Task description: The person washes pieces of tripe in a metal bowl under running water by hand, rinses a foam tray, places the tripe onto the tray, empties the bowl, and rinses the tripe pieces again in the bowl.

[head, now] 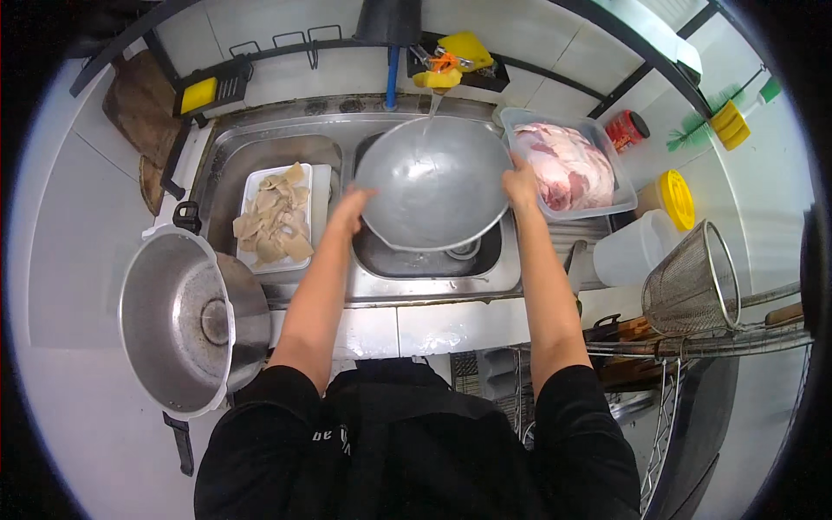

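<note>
A wide metal bowl (pixel 434 185) hangs over the right basin (pixel 429 268) of a steel double sink, its near rim tilted down. My left hand (pixel 351 208) grips its left edge, and my right hand (pixel 521 183) holds the opposite edge. From the faucet above, a stream of water (pixel 431 107) runs into the bowl. Right of my right hand, a translucent plastic tub (pixel 623 195) holds a large piece of raw meat (pixel 567 166). Left of my left hand, pale cut pieces of food (pixel 276 218) lie on a white tray (pixel 250 188) in the left basin.
A deep aluminium pot (pixel 175 325) stands at the left front. On the right are a white plastic container (pixel 634 247), a yellow-lidded jar (pixel 676 198), a mesh strainer (pixel 689 286) and a knife (pixel 574 257). Sponges (pixel 198 95) sit on the wall rack; a wooden board (pixel 140 97) leans at the left.
</note>
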Demonstrator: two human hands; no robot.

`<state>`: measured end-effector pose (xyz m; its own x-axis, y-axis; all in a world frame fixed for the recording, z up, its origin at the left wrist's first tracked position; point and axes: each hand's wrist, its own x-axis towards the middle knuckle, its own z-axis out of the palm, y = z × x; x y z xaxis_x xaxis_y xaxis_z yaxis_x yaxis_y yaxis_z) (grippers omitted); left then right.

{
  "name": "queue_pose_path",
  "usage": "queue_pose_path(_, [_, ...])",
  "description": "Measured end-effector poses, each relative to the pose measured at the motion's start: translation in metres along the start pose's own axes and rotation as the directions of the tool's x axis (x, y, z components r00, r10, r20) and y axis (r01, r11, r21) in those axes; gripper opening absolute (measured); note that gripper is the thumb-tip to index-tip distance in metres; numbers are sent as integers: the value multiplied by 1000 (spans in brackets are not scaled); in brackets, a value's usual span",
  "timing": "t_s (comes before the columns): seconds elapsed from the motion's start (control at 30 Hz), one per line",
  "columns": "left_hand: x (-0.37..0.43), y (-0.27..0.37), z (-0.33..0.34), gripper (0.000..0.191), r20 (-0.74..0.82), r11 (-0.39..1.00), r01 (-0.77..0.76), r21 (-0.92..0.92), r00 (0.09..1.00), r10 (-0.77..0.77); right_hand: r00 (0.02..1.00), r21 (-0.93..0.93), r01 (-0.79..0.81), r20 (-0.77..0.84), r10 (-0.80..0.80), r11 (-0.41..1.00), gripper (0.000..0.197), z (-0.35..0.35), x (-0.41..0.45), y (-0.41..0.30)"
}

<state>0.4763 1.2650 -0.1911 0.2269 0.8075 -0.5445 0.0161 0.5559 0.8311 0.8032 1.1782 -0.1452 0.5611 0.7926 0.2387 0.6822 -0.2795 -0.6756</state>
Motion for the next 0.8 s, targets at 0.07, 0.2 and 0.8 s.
queue_pose_path(0.07, [8,22,-50,62,41,936,-199,-291,975,220,989,441,-116,136,61,890,54,52,-22,-19])
queue_pose_path(0.2, [-15,88,-32,54,-131,865,-501,38,855,501,949,671,-309,262,174,674,41,105,-45,25])
queue_pose_path(0.8, [-96,127,35,61,77,102,-516,850,313,947,945,-680,79,283,161,729,36,134,-107,69])
